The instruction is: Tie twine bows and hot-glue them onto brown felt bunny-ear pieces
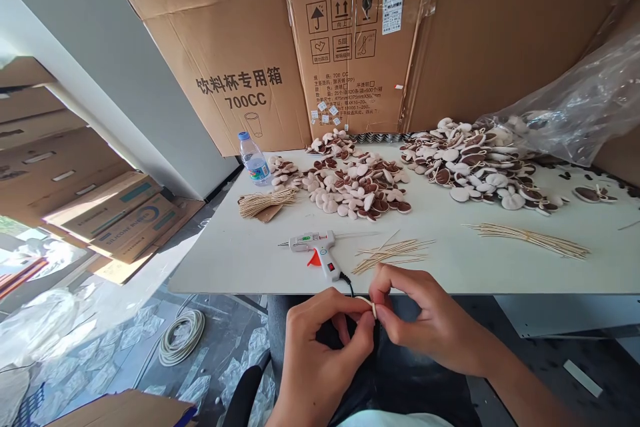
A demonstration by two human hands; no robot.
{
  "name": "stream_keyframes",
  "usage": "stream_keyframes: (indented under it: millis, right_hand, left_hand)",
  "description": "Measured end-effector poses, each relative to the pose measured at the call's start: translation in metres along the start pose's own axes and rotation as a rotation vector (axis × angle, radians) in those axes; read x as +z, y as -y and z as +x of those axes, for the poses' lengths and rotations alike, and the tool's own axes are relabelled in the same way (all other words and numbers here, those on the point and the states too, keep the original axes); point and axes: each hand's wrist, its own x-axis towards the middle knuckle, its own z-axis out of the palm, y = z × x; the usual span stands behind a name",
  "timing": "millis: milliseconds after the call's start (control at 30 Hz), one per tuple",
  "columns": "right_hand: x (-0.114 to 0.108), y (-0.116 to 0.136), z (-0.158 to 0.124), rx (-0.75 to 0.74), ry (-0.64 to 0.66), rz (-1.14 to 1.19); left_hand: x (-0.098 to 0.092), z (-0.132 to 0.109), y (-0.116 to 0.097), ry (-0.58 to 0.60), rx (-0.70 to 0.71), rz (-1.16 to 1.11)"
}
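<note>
Over my lap, just off the table's front edge, my left hand [327, 347] and my right hand [425, 317] meet fingertip to fingertip. Both pinch a thin cream-coloured strand [373, 309], bent in a small curve; most of it is hidden by the fingers. Right beyond the hands, a white glue gun [320, 252] with a red trigger lies on its side, its nozzle pointing left and a glue stick at its back. Beside it some thin reed sticks [395, 255] are spread loosely. A bundle of longer sticks [530, 240] lies farther right.
On the white table [240, 260], a pile of brown and cream plush pieces [355, 187] and a second pile [475, 167] sit at the back. A water bottle [254, 161] stands near another stick bundle [267, 202]. Cardboard [250, 33] walls the back; coiled cable [183, 337] lies on the floor.
</note>
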Motion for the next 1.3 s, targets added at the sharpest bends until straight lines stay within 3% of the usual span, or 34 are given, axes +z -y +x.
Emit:
stream_keyframes:
  millis: [200, 633, 833, 1167, 1300]
  right_hand:
    - [-0.002, 0.003, 0.000, 0.016, 0.029, -0.025]
    - [-0.005, 0.000, 0.003, -0.020, 0.092, 0.066]
    - [-0.004, -0.002, 0.005, -0.009, 0.121, 0.092]
    - [-0.001, -0.009, 0.004, -0.041, 0.092, 0.118]
    - [0.001, -0.009, 0.004, -0.052, 0.055, 0.126]
  left_hand:
    - [-0.001, 0.000, -0.002, -0.005, -0.013, 0.042]
    - [-0.006, 0.003, 0.005, 0.138, -0.166, -0.249]
    - [-0.005, 0.003, 0.003, 0.185, -0.194, -0.278]
    - [-0.005, 0.000, 0.007, 0.256, -0.298, -0.457]
    - [-0.003, 0.001, 0.008, 0.225, -0.268, -0.462]
